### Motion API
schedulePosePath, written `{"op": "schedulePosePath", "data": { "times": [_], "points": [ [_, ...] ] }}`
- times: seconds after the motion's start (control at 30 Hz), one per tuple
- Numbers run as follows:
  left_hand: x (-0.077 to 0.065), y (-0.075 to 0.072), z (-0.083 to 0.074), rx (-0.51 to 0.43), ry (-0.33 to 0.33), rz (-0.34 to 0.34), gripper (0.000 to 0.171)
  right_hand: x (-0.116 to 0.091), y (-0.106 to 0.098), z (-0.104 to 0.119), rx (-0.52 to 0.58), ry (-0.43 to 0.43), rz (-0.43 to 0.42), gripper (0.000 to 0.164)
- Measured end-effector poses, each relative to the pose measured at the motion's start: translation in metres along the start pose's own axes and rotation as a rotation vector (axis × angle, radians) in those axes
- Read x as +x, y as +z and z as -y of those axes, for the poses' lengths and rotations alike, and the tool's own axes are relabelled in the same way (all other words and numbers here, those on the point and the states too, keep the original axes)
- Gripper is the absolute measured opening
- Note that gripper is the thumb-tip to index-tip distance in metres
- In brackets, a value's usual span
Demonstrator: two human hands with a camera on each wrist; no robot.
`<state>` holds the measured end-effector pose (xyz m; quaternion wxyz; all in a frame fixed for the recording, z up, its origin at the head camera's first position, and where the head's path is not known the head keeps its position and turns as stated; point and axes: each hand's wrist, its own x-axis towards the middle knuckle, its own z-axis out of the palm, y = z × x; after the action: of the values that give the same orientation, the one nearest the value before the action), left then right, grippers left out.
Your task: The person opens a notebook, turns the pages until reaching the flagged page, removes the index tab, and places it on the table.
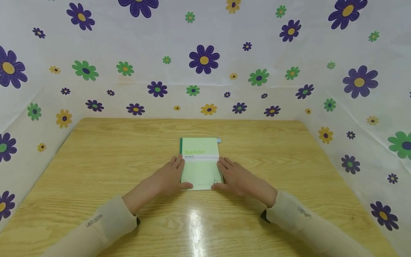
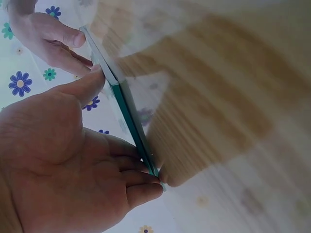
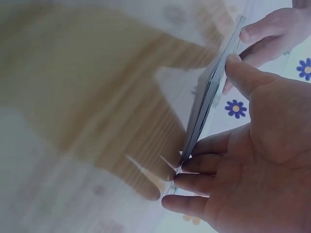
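A light green notebook (image 1: 200, 171) with "Gambit" on its cover lies on the wooden table, closed. Its spine (image 2: 127, 114) is dark green, and a whitish band crosses the cover. My left hand (image 1: 171, 175) rests along the spine side, fingers fairly straight at the edge, thumb over the near left corner. On the opposite side my right hand (image 1: 237, 177) mirrors it: fingertips touch the page edge (image 3: 200, 114) and the thumb lies at the near right corner. Part of each long side is hidden behind the fingers.
A pale blue tab (image 1: 219, 140) sticks out at the notebook's far right corner. The glossy table (image 1: 128, 142) reflects light near its front. White cloth (image 1: 224, 71) with printed flowers encloses the back and both sides.
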<state>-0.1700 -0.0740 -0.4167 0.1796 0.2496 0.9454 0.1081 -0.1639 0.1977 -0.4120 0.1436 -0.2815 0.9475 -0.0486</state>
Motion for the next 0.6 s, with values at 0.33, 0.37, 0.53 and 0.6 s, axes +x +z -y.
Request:
{"op": "schedulePosePath", "data": {
  "times": [0.33, 0.37, 0.53, 0.6],
  "points": [
    [-0.011, -0.001, -0.010, 0.026, 0.010, -0.016, 0.097, -0.012, 0.001, 0.007, 0.014, -0.002, -0.022, 0.095],
    [-0.012, -0.001, -0.010, 0.020, 0.009, -0.019, 0.098, -0.013, 0.002, 0.008, 0.017, -0.003, -0.023, 0.095],
    [-0.015, 0.002, -0.010, 0.000, 0.005, -0.015, 0.097, -0.014, 0.004, 0.009, 0.029, -0.004, -0.026, 0.095],
    [-0.016, 0.002, -0.010, -0.008, 0.010, -0.012, 0.097, -0.014, 0.005, 0.009, 0.030, -0.005, -0.030, 0.094]
  ]
}}
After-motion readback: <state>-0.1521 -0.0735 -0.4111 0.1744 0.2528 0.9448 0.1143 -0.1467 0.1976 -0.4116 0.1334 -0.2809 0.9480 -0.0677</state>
